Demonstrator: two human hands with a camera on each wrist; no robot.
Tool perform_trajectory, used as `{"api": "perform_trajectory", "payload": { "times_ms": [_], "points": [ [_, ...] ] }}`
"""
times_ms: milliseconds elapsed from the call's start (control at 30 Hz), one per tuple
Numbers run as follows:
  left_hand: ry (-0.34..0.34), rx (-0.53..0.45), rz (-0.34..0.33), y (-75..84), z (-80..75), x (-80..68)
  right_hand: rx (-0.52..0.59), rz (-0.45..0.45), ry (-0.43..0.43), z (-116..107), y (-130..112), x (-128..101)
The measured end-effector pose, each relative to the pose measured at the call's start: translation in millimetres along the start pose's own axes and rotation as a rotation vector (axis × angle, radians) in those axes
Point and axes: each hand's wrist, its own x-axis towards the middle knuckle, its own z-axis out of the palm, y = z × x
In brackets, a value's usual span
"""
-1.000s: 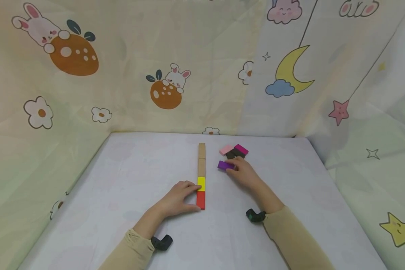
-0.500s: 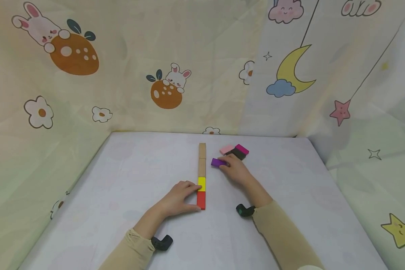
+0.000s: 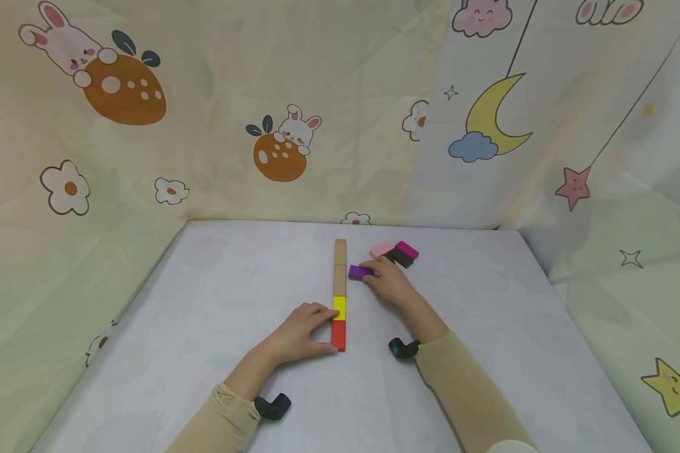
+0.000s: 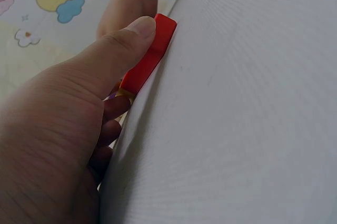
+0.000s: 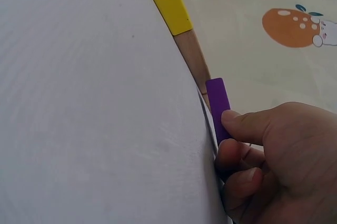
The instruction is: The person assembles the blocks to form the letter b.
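In the head view, a straight row on the table starts with a red block nearest the person, then a yellow block and two natural wood blocks. My left hand steadies the near part of this row from the left. Its thumb touches the near end of the red block and its index fingertip lies on the yellow one. With thumb and fingers, my right hand pinches a purple block, just right of the wood blocks. In the right wrist view the purple block overlaps the wood.
Behind the right hand lies a loose group: a pink block, dark blocks and a magenta block. The white table backs onto a printed cloth wall. Black wrist devices stick out at both sleeves.
My right hand has carried the purple block left, away from the loose group and toward the wood blocks. The left hand and the row have stayed in place.
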Motion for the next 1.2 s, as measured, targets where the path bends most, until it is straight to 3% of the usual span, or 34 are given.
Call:
{"api": "perform_trajectory", "payload": {
  "times_ms": [633, 1200],
  "points": [
    [-0.014, -0.011, -0.03, 0.4, 0.8, 0.2, -0.02, -0.01, -0.025, 1.6, -1.6, 3.4],
    [0.011, 0.001, -0.003, -1.3, 1.1, 0.2, -0.017, 0.019, -0.037, 4.4, -3.5, 2.9]
  ]
}}
